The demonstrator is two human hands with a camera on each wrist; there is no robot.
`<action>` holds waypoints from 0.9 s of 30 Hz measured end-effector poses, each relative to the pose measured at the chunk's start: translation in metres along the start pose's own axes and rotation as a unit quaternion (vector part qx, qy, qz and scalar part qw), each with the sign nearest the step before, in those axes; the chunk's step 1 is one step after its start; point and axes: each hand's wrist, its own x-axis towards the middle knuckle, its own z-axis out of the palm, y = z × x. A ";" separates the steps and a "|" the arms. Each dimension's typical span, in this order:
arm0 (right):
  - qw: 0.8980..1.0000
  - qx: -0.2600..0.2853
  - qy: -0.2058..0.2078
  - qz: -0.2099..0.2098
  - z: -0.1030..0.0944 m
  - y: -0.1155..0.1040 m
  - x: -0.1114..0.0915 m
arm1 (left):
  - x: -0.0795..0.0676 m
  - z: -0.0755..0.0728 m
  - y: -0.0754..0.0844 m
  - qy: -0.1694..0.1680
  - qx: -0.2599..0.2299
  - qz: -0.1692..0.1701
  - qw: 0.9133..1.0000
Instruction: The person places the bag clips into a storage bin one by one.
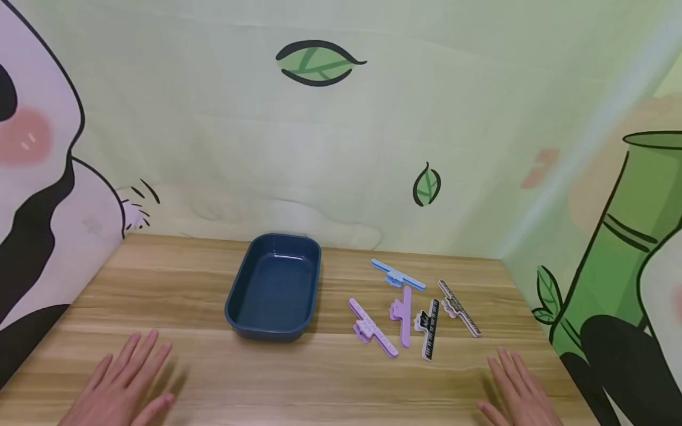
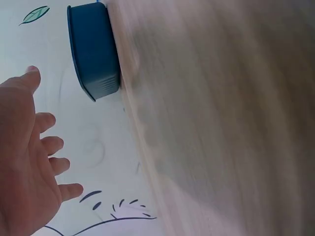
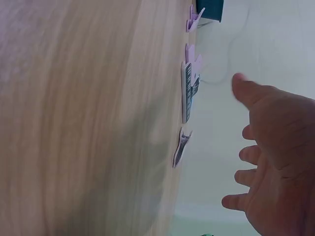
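Apart, left grip (image 1: 119, 384), right grip (image 1: 522, 390), outstretched, holding nothing; tabletop (image 1: 298, 384) between, tray (image 1: 274, 296) near back edge (image 1: 415, 255), clips (image 1: 407, 325) alongside

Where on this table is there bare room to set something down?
One bare patch of table lies left of the blue tray, beyond the left hand. Another runs along the front, between that hand and the right hand. It is crowded right of the tray, where five clips lie close together.
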 end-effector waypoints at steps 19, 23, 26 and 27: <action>0.999 0.022 -0.015 -0.029 -0.024 -0.026 0.042 | 0.050 -0.028 0.028 0.045 -0.230 -0.150 0.961; 0.999 0.024 -0.016 -0.033 -0.026 -0.029 0.049 | 0.063 -0.023 0.032 0.093 -0.258 -0.138 0.952; 0.999 0.029 -0.025 -0.027 -0.028 -0.032 0.055 | 0.075 -0.021 0.035 0.104 -0.283 -0.137 0.943; 0.999 0.029 -0.032 -0.021 -0.029 -0.033 0.057 | 0.078 -0.020 0.036 0.110 -0.287 -0.137 0.942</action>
